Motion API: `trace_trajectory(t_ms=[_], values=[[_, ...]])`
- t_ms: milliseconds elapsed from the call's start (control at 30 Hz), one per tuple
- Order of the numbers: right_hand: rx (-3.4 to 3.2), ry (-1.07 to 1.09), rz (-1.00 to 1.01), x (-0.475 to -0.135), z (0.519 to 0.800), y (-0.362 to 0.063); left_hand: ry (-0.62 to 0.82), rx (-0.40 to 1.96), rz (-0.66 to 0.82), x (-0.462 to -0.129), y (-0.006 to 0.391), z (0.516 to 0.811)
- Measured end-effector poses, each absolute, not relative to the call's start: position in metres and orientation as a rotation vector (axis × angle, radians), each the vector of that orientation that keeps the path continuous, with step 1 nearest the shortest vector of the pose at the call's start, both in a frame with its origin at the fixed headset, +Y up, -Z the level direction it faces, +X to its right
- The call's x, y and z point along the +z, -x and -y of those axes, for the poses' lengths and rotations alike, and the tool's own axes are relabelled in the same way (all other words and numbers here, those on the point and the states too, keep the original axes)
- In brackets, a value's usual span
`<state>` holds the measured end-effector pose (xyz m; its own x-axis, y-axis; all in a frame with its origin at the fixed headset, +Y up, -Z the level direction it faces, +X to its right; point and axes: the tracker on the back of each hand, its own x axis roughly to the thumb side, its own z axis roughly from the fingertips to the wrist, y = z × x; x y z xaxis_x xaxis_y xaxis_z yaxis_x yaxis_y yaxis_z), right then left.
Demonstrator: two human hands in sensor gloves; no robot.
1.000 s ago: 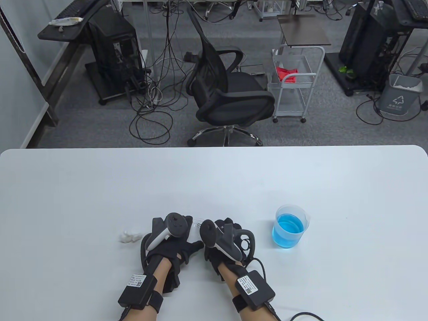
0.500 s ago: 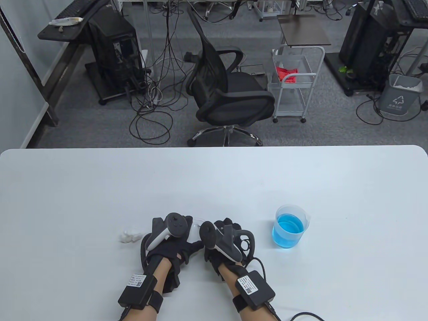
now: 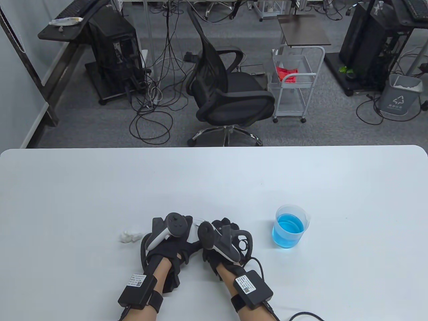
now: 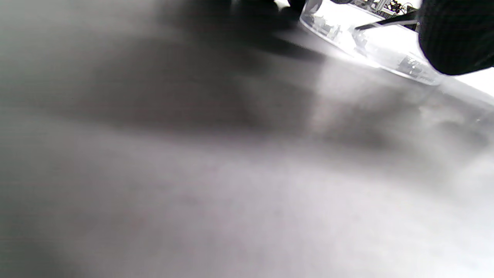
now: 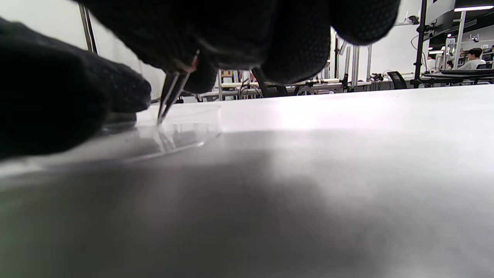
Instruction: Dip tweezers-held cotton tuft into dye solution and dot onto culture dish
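While tweezers (image 5: 170,94) tip into clear dish (image 5: 181,131), seemingly empty; beaker (image 3: 290,227) holds blue liquid.

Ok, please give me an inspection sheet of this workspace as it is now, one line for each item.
Surface: white table, no spills seen.
Job's things: beaker of blue dye stands right of the hands; clear culture dish between the hands; tweezers tips down in the dish; cotton pile left of the left hand.
Clutter: nothing seen.
Hands: right hand pinches the tweezers; left hand rests by the dish, grip hidden.
Cables: black cable from the right wrist.
Surroundings: office chair, cart, bin.
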<state>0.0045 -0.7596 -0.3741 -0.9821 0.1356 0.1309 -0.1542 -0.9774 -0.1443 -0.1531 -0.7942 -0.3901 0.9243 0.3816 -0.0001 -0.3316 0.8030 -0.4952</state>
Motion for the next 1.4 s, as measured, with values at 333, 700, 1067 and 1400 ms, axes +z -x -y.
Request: trace_trajectory(t_ms=[333,700,1067,1400], values=[[2.969,-0.181,0.238,-0.3731,0.7578,-0.0051,0.512,0.383,0.101,-0.3903,0.1527,0.7941],[2.984,-0.16,0.21,-0.3747,0.7601,-0.0058,0.512,0.383,0.101,-0.3904,0.1528,0.794],[2.974,-0.166,0.303,-0.3727,0.7584,-0.007,0.512,0.383,0.101,-0.3903,0.1527,0.7941],[2.987,-0.135,0.247,-0.3744,0.7583,-0.0091,0.512,0.383,0.101,-0.3904,0.1528,0.7942]])
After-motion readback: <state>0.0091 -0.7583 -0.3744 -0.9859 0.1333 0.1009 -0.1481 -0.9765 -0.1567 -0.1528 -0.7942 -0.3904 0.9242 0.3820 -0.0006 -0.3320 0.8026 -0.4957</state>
